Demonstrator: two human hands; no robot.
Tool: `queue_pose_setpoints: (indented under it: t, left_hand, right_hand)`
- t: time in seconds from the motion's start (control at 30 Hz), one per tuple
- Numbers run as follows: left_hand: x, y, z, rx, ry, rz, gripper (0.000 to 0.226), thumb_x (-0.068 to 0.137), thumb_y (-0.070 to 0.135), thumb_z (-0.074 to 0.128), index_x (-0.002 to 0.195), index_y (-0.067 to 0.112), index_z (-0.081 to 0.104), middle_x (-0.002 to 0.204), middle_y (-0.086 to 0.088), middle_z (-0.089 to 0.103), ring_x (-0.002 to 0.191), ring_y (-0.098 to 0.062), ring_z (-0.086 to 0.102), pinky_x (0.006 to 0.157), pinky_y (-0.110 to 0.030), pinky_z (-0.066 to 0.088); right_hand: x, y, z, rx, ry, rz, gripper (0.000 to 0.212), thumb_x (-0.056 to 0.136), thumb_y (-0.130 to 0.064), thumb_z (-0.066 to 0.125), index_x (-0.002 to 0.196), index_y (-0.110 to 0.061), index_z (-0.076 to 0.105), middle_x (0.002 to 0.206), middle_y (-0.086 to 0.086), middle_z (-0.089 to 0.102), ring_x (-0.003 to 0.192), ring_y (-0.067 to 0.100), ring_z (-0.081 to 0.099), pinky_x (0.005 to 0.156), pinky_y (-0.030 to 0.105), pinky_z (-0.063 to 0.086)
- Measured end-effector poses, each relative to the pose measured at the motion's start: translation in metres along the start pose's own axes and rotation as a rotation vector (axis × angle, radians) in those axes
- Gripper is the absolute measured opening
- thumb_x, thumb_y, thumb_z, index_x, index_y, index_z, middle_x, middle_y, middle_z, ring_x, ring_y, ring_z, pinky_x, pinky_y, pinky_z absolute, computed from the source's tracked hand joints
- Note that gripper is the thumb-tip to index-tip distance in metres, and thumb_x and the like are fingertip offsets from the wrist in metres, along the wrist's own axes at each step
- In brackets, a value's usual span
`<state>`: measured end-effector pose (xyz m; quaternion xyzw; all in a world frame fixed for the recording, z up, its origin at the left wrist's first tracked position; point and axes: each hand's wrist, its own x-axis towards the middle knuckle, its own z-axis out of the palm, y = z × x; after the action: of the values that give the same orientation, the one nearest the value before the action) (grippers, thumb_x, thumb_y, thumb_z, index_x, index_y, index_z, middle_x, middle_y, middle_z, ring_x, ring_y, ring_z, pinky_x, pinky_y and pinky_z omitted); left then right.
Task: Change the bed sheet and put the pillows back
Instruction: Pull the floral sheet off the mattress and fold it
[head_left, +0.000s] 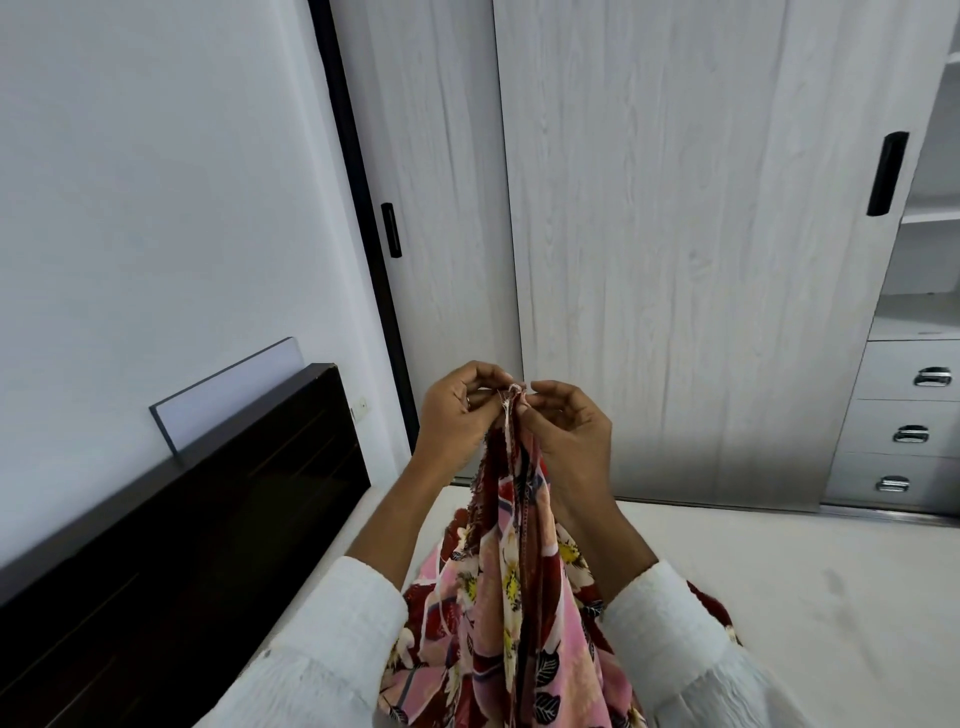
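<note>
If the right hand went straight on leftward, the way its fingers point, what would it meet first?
The bunched top of the floral sheet, which the right hand already pinches; just behind it, the left hand. Depth is unclear.

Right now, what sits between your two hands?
In the head view, the floral sheet's gathered top edge: left hand and right hand both pinch it.

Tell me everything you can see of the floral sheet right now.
The floral sheet is thin printed fabric, pink and dark red with white and yellow flowers and black leaves. It hangs bunched in long vertical folds from one gathered edge or corner, raised above the bare pale mattress. The left hand and right hand both pinch that top edge. Its lower part drops out of view between the white sleeves.
</note>
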<state>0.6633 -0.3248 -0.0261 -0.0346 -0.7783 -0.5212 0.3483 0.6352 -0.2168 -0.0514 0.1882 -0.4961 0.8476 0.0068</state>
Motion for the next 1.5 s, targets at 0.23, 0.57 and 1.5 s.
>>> queue_pose_setpoints:
  t: [0.23,0.57,1.5]
  left_hand:
    - [-0.003,-0.013,0.006,0.167,-0.038,0.056,0.02,0.091,-0.002,0.05,0.101,0.009,0.064,0.094,0.0,0.065,0.086,-0.004,0.061,0.078,-0.012,0.048]
    - [0.011,-0.01,0.01,0.116,-0.174,-0.029,0.018,0.098,0.006,0.037,0.089,0.011,0.051,0.077,0.001,0.054,0.071,-0.008,0.051,0.065,-0.015,0.043]
    - [0.063,0.048,0.106,0.266,0.409,0.2,0.022,0.097,0.01,0.04,0.097,-0.004,0.057,0.096,-0.014,0.059,0.085,-0.013,0.051,0.071,-0.011,0.039]
  right_hand:
    - [-0.001,0.005,0.0,-0.061,-0.025,-0.097,0.017,0.084,0.001,0.061,0.093,-0.013,0.065,0.084,0.003,0.067,0.078,0.011,0.065,0.07,0.018,0.054]
    - [0.021,-0.011,-0.003,-0.162,-0.099,-0.16,0.019,0.083,0.005,0.061,0.091,-0.012,0.063,0.084,0.0,0.065,0.077,0.008,0.062,0.071,0.016,0.052]
    - [-0.121,0.129,-0.202,-0.909,0.337,0.658,0.017,0.091,-0.032,0.042,0.087,-0.021,0.054,0.098,0.016,0.061,0.103,0.034,0.058,0.086,0.035,0.042]
